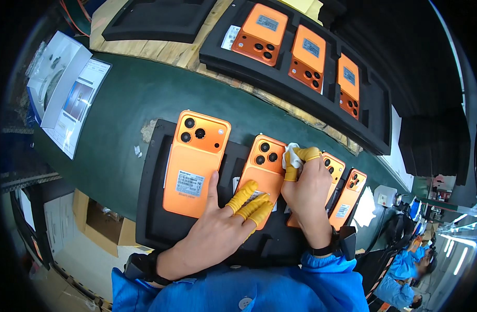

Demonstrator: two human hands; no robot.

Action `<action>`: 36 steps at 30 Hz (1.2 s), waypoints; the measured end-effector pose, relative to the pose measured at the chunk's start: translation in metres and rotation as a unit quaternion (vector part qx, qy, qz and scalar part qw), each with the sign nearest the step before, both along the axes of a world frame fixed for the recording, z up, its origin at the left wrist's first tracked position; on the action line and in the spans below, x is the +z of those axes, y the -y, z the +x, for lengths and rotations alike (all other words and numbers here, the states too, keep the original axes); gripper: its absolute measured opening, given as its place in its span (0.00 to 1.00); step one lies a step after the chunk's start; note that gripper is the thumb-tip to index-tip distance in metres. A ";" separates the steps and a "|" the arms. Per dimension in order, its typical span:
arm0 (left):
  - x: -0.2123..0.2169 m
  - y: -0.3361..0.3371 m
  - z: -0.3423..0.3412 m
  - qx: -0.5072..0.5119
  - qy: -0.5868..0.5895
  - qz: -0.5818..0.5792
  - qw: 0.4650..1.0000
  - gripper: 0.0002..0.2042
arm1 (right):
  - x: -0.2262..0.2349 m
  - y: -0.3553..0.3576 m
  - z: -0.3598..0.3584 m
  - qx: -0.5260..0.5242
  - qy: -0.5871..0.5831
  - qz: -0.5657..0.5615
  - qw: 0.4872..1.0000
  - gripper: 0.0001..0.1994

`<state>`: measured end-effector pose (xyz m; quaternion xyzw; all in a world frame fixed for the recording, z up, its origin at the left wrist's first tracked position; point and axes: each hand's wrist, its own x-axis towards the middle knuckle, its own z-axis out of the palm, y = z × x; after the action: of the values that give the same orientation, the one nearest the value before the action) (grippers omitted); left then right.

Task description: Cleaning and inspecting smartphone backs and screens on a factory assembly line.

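**Two hands at work on an orange phone in a foam tray**

A black foam tray [155, 218] sits on a green counter [124, 99] and holds four orange phones, backs up. The second phone [264, 171] from the tray's left end is the one in hand. The left hand [217, 229] lies flat on its lower half — grip wide, holding nothing, fingers in yellow cots. The right hand [306, 187] pinches a white cloth [291, 156] at the phone's upper right edge. Beyond this tray — a second tray [301, 99] carries three more orange phones.
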<state>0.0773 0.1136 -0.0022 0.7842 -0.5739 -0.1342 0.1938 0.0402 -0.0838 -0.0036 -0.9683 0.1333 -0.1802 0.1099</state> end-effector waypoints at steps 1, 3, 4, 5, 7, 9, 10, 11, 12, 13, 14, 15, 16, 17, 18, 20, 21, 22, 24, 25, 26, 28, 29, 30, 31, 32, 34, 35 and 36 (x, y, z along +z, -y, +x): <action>0.000 0.000 0.000 -0.001 -0.001 0.000 1.000 0.19 | 0.001 -0.002 -0.002 -0.002 0.000 -0.001 1.000 0.13; 0.001 0.000 -0.001 0.003 0.000 -0.016 1.000 0.19 | 0.002 -0.008 -0.006 -0.017 0.001 0.008 1.000 0.13; 0.000 0.001 -0.001 0.011 0.001 -0.030 0.999 0.19 | 0.002 -0.012 -0.010 -0.017 0.001 0.007 1.000 0.13; 0.000 0.000 -0.001 0.012 0.001 -0.031 0.999 0.19 | 0.002 -0.016 -0.015 -0.021 -0.013 0.031 0.999 0.13; -0.001 0.000 0.000 0.016 -0.017 -0.023 0.999 0.19 | 0.003 -0.021 -0.023 -0.022 -0.025 0.054 0.998 0.13; 0.000 -0.001 0.000 0.019 -0.017 -0.036 0.999 0.19 | 0.005 -0.024 -0.027 0.027 -0.007 0.116 0.993 0.14; 0.000 0.000 -0.001 0.021 -0.019 -0.048 0.998 0.18 | 0.006 -0.021 -0.029 0.031 0.002 0.134 0.990 0.14; -0.001 0.000 -0.001 0.026 -0.018 -0.048 0.998 0.18 | 0.008 -0.016 -0.025 0.061 0.052 0.124 0.989 0.12; -0.002 0.001 -0.001 0.020 -0.016 -0.051 0.998 0.18 | 0.013 -0.013 -0.019 0.067 0.068 0.124 0.988 0.11; -0.003 0.000 -0.001 0.013 -0.014 -0.053 0.998 0.18 | 0.018 -0.012 -0.012 0.073 0.083 0.126 0.986 0.11; -0.003 0.001 0.000 0.026 -0.003 -0.084 0.996 0.16 | 0.022 -0.011 -0.003 0.104 0.084 0.104 0.986 0.10; -0.003 -0.002 0.000 0.031 -0.003 -0.082 0.996 0.16 | 0.019 -0.012 0.005 0.108 0.083 0.106 0.985 0.10; -0.002 -0.002 0.000 0.026 -0.001 -0.075 0.997 0.16 | 0.016 -0.012 0.013 0.125 0.058 0.108 0.984 0.11; -0.002 -0.001 0.001 0.020 0.001 -0.068 0.997 0.15 | 0.014 -0.013 0.019 0.142 0.033 0.111 0.983 0.11; -0.002 0.000 0.001 0.024 0.000 -0.069 0.997 0.15 | 0.015 -0.014 0.023 0.142 0.021 0.101 0.984 0.12; -0.002 -0.001 -0.001 0.022 0.002 -0.096 0.995 0.13 | 0.014 -0.020 0.030 0.145 0.012 0.092 0.985 0.12; -0.002 -0.001 -0.001 0.027 0.001 -0.094 0.995 0.13 | 0.013 -0.022 0.034 0.143 0.005 0.081 0.986 0.12; -0.002 -0.001 0.000 0.020 -0.009 -0.078 0.997 0.13 | 0.014 -0.023 0.037 0.140 -0.001 0.076 0.987 0.12; -0.001 -0.002 0.001 0.013 -0.020 -0.062 0.998 0.13 | 0.010 -0.024 0.038 0.129 -0.003 0.058 0.990 0.12; 0.003 -0.002 0.002 0.009 -0.042 -0.037 0.998 0.14 | 0.010 -0.024 0.039 0.117 -0.003 0.039 0.992 0.12; 0.005 -0.002 0.002 0.005 -0.064 -0.011 0.998 0.15 | 0.004 -0.018 0.042 0.117 0.034 0.014 0.992 0.11; -0.004 0.002 -0.003 0.026 -0.052 -0.074 0.996 0.16 | 0.006 0.002 0.048 0.088 0.092 -0.037 0.991 0.10; -0.006 0.002 -0.004 0.055 -0.039 -0.128 0.989 0.17 | 0.015 0.012 0.049 0.076 0.116 0.003 0.990 0.08; -0.005 0.001 -0.003 0.061 -0.036 -0.129 0.989 0.17 | 0.020 0.018 0.045 0.050 0.096 0.056 0.993 0.08; -0.006 0.003 -0.003 0.049 -0.034 -0.124 0.991 0.18 | 0.024 0.023 0.033 0.018 0.072 0.103 0.992 0.08; -0.005 0.000 -0.002 0.041 -0.030 -0.112 0.992 0.19 | 0.027 0.021 0.027 0.031 0.055 0.161 0.985 0.07; -0.004 -0.002 -0.003 0.045 -0.035 -0.116 0.992 0.19 | 0.028 0.011 0.017 0.114 0.011 0.094 0.989 0.09; -0.004 -0.001 -0.003 0.045 -0.038 -0.121 0.991 0.19 | 0.025 0.006 0.015 0.151 -0.002 0.061 0.987 0.09; -0.004 -0.001 -0.003 0.042 -0.039 -0.122 0.991 0.19 | 0.022 -0.002 0.018 0.147 0.002 0.097 0.984 0.11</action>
<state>0.0747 0.1145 -0.0061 0.7724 -0.5445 -0.0847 0.3159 0.0584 -0.0821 0.0187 -0.9618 0.0063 -0.1497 0.2292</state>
